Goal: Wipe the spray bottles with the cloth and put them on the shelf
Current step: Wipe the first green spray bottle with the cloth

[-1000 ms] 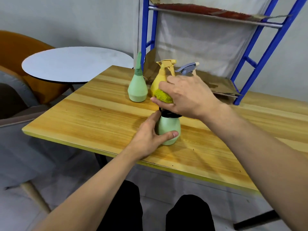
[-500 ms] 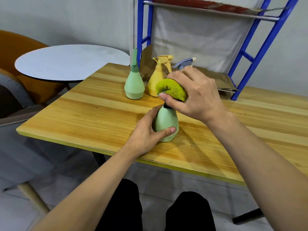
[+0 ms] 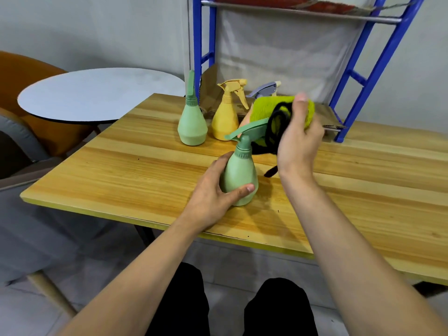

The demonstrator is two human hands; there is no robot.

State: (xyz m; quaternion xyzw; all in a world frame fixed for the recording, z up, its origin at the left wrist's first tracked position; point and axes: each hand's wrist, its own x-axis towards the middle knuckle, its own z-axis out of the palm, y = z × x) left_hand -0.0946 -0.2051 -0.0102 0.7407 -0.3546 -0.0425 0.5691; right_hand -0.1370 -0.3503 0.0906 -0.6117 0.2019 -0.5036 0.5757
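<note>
1. The left hand [image 3: 213,192] grips the lower body of a green spray bottle [image 3: 238,175], thumb across the front and fingers wrapped behind; the bottle stands upright on the wooden table [image 3: 145,175], near its front edge.
2. The right hand [image 3: 297,141] holds a bunched yellow-green cloth [image 3: 266,109] with black trim, fingers curled round it, thumb up on top. The cloth is pressed against the trigger head of the held bottle, on its right side.
3. A black loop of the cloth hangs down below the right hand, touching or nearly touching the tabletop; which one cannot be told.
4. Toward the table's back edge stand a second green spray bottle [image 3: 192,120] and, just beside it on the right, a yellow spray bottle [image 3: 226,117].
5. A grey trigger head of another bottle [image 3: 264,89] shows behind the cloth; its body is hidden.
6. A blue-framed shelf [image 3: 358,76] rises at the back edge of the table.
7. A round grey table [image 3: 97,93] stands beyond the left corner, with an orange chair [image 3: 21,69] beside it.
</note>
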